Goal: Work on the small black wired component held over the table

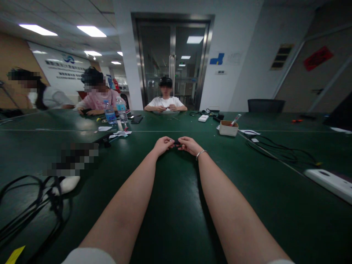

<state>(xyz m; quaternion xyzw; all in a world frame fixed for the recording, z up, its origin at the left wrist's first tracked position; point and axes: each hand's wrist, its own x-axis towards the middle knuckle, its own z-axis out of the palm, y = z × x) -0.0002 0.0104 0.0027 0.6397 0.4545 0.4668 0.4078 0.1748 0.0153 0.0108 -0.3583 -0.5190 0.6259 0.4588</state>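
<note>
Small dark object: left hand at 9 o'clock, right hand at 3, grip pinched around it; fingertip-only hold could slip, dropping it onto bench.

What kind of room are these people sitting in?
Probably an office meeting room: a long green table with people seated around it, a metal-framed glass door behind, and a white wall sign with a blue logo at left.

Head-worn camera faces forward, down across green table, hands mid-view.
</note>
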